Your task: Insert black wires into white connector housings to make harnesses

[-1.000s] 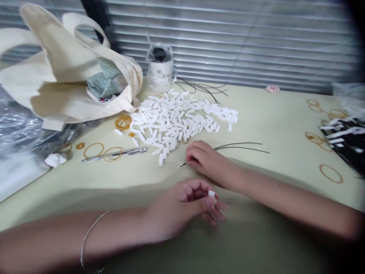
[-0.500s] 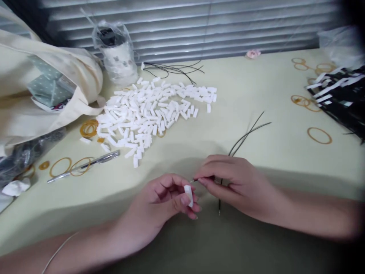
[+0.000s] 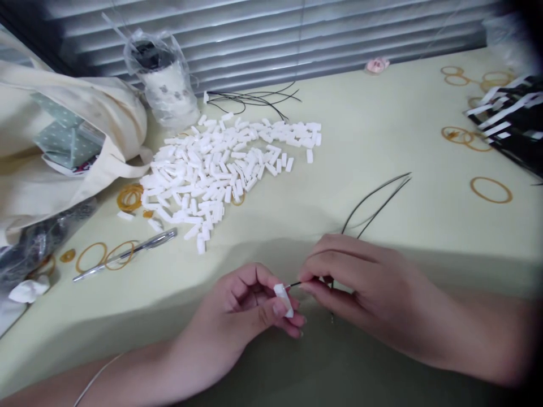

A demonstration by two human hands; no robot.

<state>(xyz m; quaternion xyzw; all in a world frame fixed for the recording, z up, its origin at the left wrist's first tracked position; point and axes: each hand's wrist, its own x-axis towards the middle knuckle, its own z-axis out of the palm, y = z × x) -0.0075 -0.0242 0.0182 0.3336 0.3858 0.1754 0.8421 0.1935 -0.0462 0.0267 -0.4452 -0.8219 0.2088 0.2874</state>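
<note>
My left hand (image 3: pixel 250 308) pinches a small white plastic piece (image 3: pixel 283 298) between thumb and fingers, low in the middle of the view. My right hand (image 3: pixel 365 288) is closed on thin black wires (image 3: pixel 373 200) that trail away up to the right. One wire's tip touches the end of the white piece. Both hands hover just above the pale yellow-green table (image 3: pixel 382 141). A large heap of the same white pieces (image 3: pixel 224 167) lies beyond my hands, up and to the left.
A cream tote bag (image 3: pixel 55 141) lies at the left. A plastic-wrapped jar (image 3: pixel 163 79) stands by the window blinds, with more black wires (image 3: pixel 254 97) beside it. A pen (image 3: pixel 127 254) and several rubber bands (image 3: pixel 490 189) lie about. Black-and-white strips (image 3: pixel 509 121) sit at the far right.
My right hand lifted the black wires off the table and brought them down to my left hand. The wire tip now meets the white piece. The view shifted right and down.
</note>
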